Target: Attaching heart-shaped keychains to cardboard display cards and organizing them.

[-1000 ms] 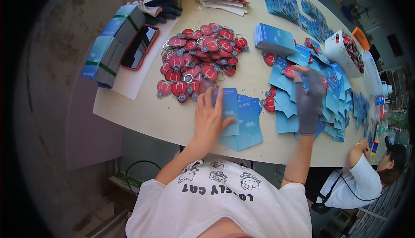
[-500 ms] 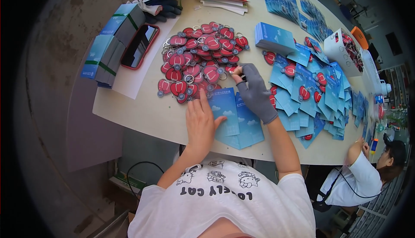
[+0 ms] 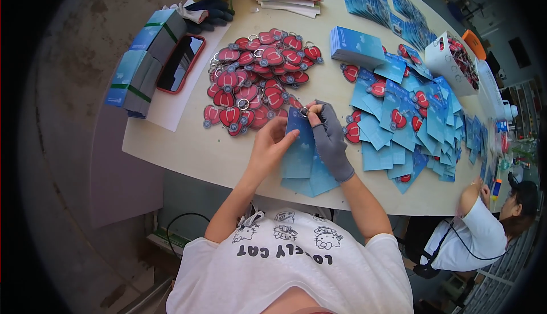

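Note:
A blue card (image 3: pixel 297 163) with white clouds is tilted up from the table, its left edge between the thumb and fingers of my bare left hand (image 3: pixel 268 147). At the card's top edge, my right hand (image 3: pixel 330 140), in a grey fingerless glove, pinches the metal ring of a red keychain (image 3: pixel 294 102). More blue cards (image 3: pixel 323 180) lie under the held one. Just beyond my hands spreads a heap of red keychains (image 3: pixel 248 93) with metal rings. Whether the ring passes through the card is too small to tell.
Blue cards with red keychains (image 3: pixel 393 117) pile up at the right, beside a card stack (image 3: pixel 358 48). A white box (image 3: pixel 453 66) holds more keychains. Banded card bundles (image 3: pixel 132 80), a phone (image 3: pixel 180 63) and gloves (image 3: pixel 208 13) sit left. A co-worker (image 3: pixel 473 228) sits at right.
My left hand has gone from lying flat on the cards to gripping the top one, which is now lifted. My right hand has brought a keychain from the heap to the card's top.

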`<move>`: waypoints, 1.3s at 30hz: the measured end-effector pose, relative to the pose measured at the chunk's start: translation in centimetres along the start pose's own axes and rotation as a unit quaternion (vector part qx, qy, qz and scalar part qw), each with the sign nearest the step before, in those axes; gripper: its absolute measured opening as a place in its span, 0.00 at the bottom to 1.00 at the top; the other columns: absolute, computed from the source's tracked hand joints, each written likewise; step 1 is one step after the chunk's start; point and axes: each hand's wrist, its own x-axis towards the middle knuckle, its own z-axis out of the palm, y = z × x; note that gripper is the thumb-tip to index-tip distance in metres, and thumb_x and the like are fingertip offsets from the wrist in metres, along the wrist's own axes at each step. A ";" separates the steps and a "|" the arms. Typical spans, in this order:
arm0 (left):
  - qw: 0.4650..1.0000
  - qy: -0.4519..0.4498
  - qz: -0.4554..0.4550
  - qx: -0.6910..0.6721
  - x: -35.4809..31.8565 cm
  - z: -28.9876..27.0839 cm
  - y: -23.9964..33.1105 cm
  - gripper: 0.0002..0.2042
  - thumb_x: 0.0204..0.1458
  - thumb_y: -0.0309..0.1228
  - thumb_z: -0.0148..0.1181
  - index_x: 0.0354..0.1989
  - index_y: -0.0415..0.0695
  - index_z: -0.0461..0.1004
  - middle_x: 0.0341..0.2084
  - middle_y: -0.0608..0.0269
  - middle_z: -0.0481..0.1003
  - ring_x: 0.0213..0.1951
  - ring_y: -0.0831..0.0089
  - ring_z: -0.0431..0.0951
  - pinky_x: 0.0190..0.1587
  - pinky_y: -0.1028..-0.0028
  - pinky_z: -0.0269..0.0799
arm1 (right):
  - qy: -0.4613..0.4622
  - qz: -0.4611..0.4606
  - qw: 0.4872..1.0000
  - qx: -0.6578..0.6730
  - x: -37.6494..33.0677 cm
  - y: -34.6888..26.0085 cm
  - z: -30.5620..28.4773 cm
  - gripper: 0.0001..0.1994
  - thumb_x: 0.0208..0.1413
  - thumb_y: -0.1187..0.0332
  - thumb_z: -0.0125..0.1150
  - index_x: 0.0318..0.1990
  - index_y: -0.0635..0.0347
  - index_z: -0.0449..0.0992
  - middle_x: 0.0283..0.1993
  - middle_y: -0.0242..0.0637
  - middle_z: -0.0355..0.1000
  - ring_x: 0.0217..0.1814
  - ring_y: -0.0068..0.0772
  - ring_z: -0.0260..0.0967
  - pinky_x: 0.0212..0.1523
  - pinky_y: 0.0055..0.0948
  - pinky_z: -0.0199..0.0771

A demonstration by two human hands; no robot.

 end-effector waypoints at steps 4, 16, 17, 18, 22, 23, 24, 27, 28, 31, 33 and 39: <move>0.983 0.128 0.117 0.067 -1.1 -0.3 2.7 0.05 0.57 0.24 0.58 0.38 0.35 0.74 0.29 0.65 0.75 0.30 0.82 0.72 0.34 0.80 0.67 | 0.034 -0.163 0.968 -0.186 0.9 -5.1 -2.5 0.06 0.60 0.71 0.55 0.38 0.65 0.69 0.43 0.44 0.67 0.48 0.37 0.66 0.51 0.32 0.65; 0.974 0.043 0.157 -0.155 -3.5 3.1 5.8 0.10 0.64 0.24 0.46 0.51 0.36 0.66 0.42 0.64 0.72 0.43 0.83 0.71 0.47 0.81 0.66 | 0.000 -0.143 0.976 -0.164 -0.9 -8.7 -0.3 0.07 0.59 0.70 0.58 0.37 0.66 0.73 0.53 0.50 0.62 0.56 0.43 0.63 0.48 0.33 0.68; 0.974 0.023 0.170 -0.146 -3.4 3.1 5.3 0.11 0.65 0.26 0.45 0.53 0.36 0.65 0.43 0.64 0.72 0.45 0.82 0.70 0.49 0.81 0.66 | 0.031 -0.128 0.979 -0.158 -1.0 -8.6 0.0 0.07 0.58 0.71 0.59 0.37 0.66 0.73 0.53 0.50 0.62 0.56 0.43 0.63 0.48 0.33 0.68; 0.974 0.022 0.169 -0.146 -3.5 3.2 5.3 0.11 0.65 0.26 0.45 0.53 0.36 0.65 0.43 0.64 0.72 0.45 0.82 0.70 0.49 0.81 0.66 | 0.061 -0.114 0.980 -0.150 -1.1 -8.6 0.2 0.06 0.58 0.71 0.59 0.37 0.66 0.73 0.52 0.50 0.63 0.56 0.43 0.64 0.47 0.33 0.68; 0.975 0.037 0.159 -0.152 -3.5 3.8 5.7 0.13 0.62 0.25 0.52 0.53 0.36 0.65 0.43 0.64 0.72 0.45 0.82 0.70 0.48 0.81 0.66 | 0.063 -0.079 0.987 -0.123 -1.4 -8.4 0.3 0.06 0.56 0.72 0.60 0.37 0.65 0.73 0.50 0.50 0.64 0.56 0.43 0.64 0.47 0.34 0.68; 0.977 0.048 0.166 -0.128 -3.4 3.9 5.9 0.14 0.60 0.24 0.55 0.53 0.35 0.67 0.42 0.65 0.73 0.44 0.82 0.71 0.47 0.81 0.66 | 0.067 -0.099 0.984 -0.135 -1.4 -8.4 0.3 0.06 0.56 0.72 0.61 0.36 0.65 0.73 0.50 0.49 0.65 0.56 0.43 0.64 0.47 0.33 0.68; 0.977 0.049 0.166 -0.128 -3.3 4.1 5.9 0.14 0.60 0.24 0.55 0.53 0.35 0.67 0.42 0.65 0.73 0.44 0.82 0.71 0.47 0.81 0.66 | 0.073 -0.119 0.979 -0.146 -1.4 -8.5 0.3 0.06 0.55 0.72 0.62 0.36 0.65 0.73 0.49 0.49 0.65 0.55 0.44 0.64 0.47 0.33 0.68; 0.972 0.092 0.144 -0.159 -3.3 4.4 5.7 0.13 0.57 0.24 0.61 0.49 0.35 0.71 0.38 0.66 0.75 0.40 0.83 0.72 0.45 0.82 0.67 | 0.086 -0.156 0.968 -0.176 -1.7 -8.5 0.5 0.08 0.53 0.72 0.64 0.37 0.64 0.72 0.48 0.48 0.66 0.54 0.42 0.65 0.47 0.32 0.69; 0.970 0.099 0.151 -0.160 -3.2 4.4 5.7 0.12 0.56 0.25 0.62 0.47 0.35 0.73 0.37 0.66 0.76 0.39 0.83 0.73 0.44 0.82 0.68 | 0.086 -0.156 0.968 -0.177 -1.8 -8.2 0.7 0.08 0.53 0.72 0.64 0.37 0.64 0.72 0.48 0.48 0.66 0.54 0.42 0.65 0.47 0.32 0.69; 0.970 0.103 0.154 -0.154 -3.3 4.4 5.8 0.11 0.56 0.25 0.61 0.46 0.35 0.74 0.36 0.66 0.76 0.38 0.83 0.73 0.43 0.82 0.68 | 0.144 -0.130 0.981 0.006 -2.2 -8.1 1.5 0.18 0.53 0.74 0.66 0.48 0.63 0.65 0.48 0.42 0.65 0.50 0.26 0.67 0.49 0.25 0.70; 0.972 0.100 0.150 -0.147 -3.3 4.5 6.1 0.11 0.57 0.25 0.61 0.46 0.35 0.74 0.36 0.66 0.76 0.38 0.83 0.73 0.43 0.82 0.68 | 0.135 -0.096 0.984 0.063 -2.4 -8.5 1.6 0.20 0.54 0.75 0.65 0.50 0.64 0.63 0.48 0.42 0.65 0.49 0.25 0.67 0.49 0.24 0.70; 0.971 0.081 0.141 -0.176 -3.0 4.6 6.1 0.15 0.61 0.24 0.54 0.56 0.35 0.65 0.43 0.64 0.73 0.44 0.80 0.72 0.47 0.79 0.69 | 0.078 -0.058 0.994 0.043 -1.8 -8.9 1.0 0.24 0.54 0.78 0.61 0.57 0.66 0.58 0.48 0.40 0.66 0.48 0.25 0.69 0.49 0.23 0.72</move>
